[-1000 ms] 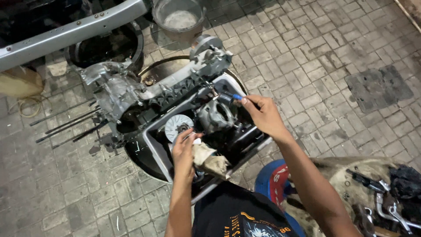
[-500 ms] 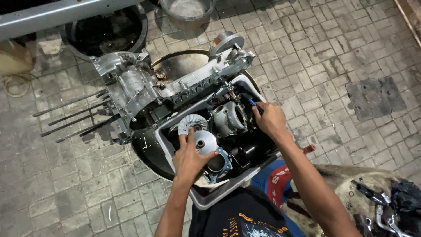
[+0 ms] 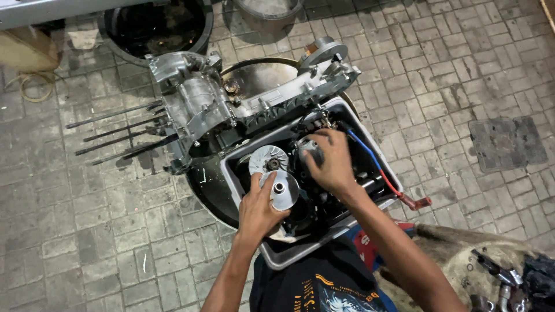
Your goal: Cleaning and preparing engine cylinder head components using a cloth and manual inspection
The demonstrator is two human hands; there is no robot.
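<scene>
My left hand [image 3: 258, 209] grips a round silver pulley disc [image 3: 282, 189] over a white plastic tray [image 3: 287, 257] of dark engine parts. A second finned silver disc [image 3: 268, 159] lies in the tray just behind it. My right hand [image 3: 330, 162] reaches into the tray's middle and rests on a grey metal part [image 3: 310, 148], fingers curled over it. A blue-and-red handled tool [image 3: 381, 172] lies across the tray's right rim. A grey engine crankcase [image 3: 199, 107] with long studs sits on the paving behind the tray.
A black tyre-like tub [image 3: 156, 26] and a bucket [image 3: 267, 8] stand at the back. A dark round pan [image 3: 215, 190] sits under the tray. A drain cover [image 3: 506, 143] is at right. Tools [image 3: 497, 277] lie on a rag at lower right.
The view has shifted down over the tray. My left hand has lifted the silver disc up off the tray. My right hand moved from the blue tool to the grey part at centre.
</scene>
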